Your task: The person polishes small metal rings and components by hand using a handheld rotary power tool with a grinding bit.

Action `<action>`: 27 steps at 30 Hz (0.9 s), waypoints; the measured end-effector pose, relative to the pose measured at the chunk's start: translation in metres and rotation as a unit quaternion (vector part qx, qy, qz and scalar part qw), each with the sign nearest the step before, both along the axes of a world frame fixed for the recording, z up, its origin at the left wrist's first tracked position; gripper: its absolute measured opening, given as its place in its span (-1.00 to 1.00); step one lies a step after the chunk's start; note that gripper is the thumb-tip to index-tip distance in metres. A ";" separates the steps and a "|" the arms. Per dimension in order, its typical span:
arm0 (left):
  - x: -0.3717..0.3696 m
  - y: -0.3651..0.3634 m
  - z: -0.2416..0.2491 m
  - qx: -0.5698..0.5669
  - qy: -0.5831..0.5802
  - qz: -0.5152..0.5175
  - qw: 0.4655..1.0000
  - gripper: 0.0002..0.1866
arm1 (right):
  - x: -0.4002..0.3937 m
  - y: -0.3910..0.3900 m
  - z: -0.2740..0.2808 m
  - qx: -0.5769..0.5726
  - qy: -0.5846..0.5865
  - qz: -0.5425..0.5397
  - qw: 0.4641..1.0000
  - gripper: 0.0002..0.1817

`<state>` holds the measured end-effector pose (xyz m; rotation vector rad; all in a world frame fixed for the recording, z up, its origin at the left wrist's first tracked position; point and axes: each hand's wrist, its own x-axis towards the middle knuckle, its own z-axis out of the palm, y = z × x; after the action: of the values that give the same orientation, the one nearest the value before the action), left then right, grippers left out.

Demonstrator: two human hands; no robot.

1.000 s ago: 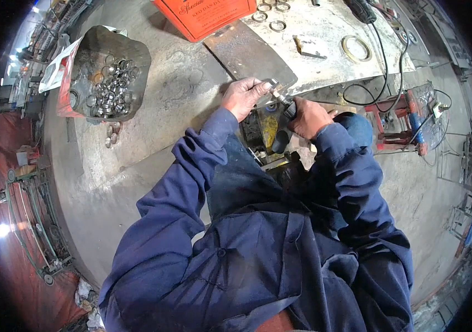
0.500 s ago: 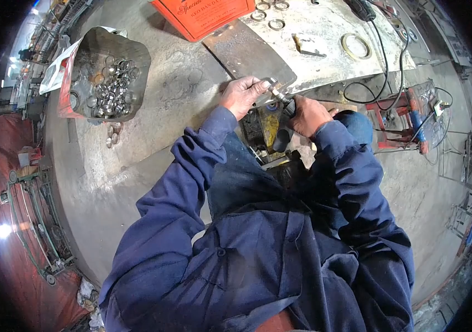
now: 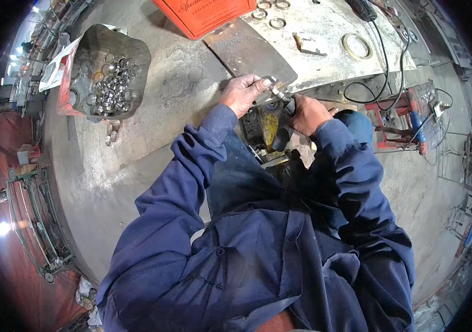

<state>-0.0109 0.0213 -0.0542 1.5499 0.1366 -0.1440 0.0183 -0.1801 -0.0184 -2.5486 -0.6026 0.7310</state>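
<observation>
My left hand (image 3: 242,94) pinches a small metal ring (image 3: 273,81) between thumb and fingers. Wrapped round the dark body of a handheld rotary tool (image 3: 288,103) is my right hand (image 3: 309,116). The tool's metal nose (image 3: 278,94) points up and left and meets the ring; whether its tip sits inside cannot be made out. Below the hands, between my knees, is a dark and yellow metal fixture (image 3: 270,130), partly hidden. Left of my hands, a cut-open metal can (image 3: 143,61) lies on the worktop holding many shiny rings (image 3: 115,91).
An orange-red tin (image 3: 205,16) stands at the back. Several larger rings (image 3: 277,23), a wide flat ring (image 3: 356,46) and a small metal piece (image 3: 309,44) lie on the pale board. A black cable (image 3: 384,77) loops at right near a red metal stand (image 3: 413,119). Loose rings (image 3: 112,134) lie below the can.
The ring in my left hand has turned slightly and shows less of its opening. Both hands stay almost in place, and the tool keeps its position against the ring.
</observation>
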 end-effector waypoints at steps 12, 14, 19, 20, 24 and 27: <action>-0.003 -0.001 0.012 0.031 0.005 0.001 1.000 -0.70 | 0.001 -0.006 -0.007 0.050 -0.024 -0.009 0.998 -0.61; -0.004 -0.001 0.009 0.026 0.003 0.001 1.000 -0.70 | 0.000 -0.004 -0.004 0.021 -0.006 0.002 1.000 -0.66; 0.000 0.000 -0.003 0.019 -0.022 0.006 1.000 -0.70 | 0.000 -0.006 -0.005 0.046 -0.017 0.019 0.999 -0.63; 0.001 0.000 -0.005 0.009 -0.026 0.008 1.000 -0.70 | 0.000 -0.006 -0.004 0.044 -0.018 0.011 0.999 -0.61; -0.001 -0.002 -0.003 0.013 -0.020 0.017 1.000 -0.70 | 0.002 -0.007 0.001 0.028 -0.009 -0.017 0.999 -0.59; -0.002 -0.004 0.005 0.041 0.007 0.021 0.999 -0.69 | 0.000 -0.006 -0.006 0.027 -0.018 -0.007 0.999 -0.59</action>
<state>-0.0129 0.0178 -0.0490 1.6263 0.1875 -0.1168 0.0187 -0.1864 -0.0245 -2.5184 -0.6080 0.6572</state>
